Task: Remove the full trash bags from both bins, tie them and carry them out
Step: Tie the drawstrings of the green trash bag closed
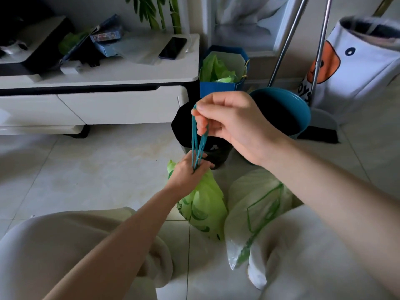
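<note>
On the tiled floor (86,169), the left hand (190,172) is gripping the green bag (203,208) neck while the right hand (233,124) grip is pinching the drawstring (195,146) above it, which could snap.

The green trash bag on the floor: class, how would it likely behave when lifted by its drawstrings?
The green trash bag looks thin and crinkled, so it would probably sag. It bulges, suggesting some weight. The teal drawstrings, taut between right hand and left hand, would likely cinch.
</note>
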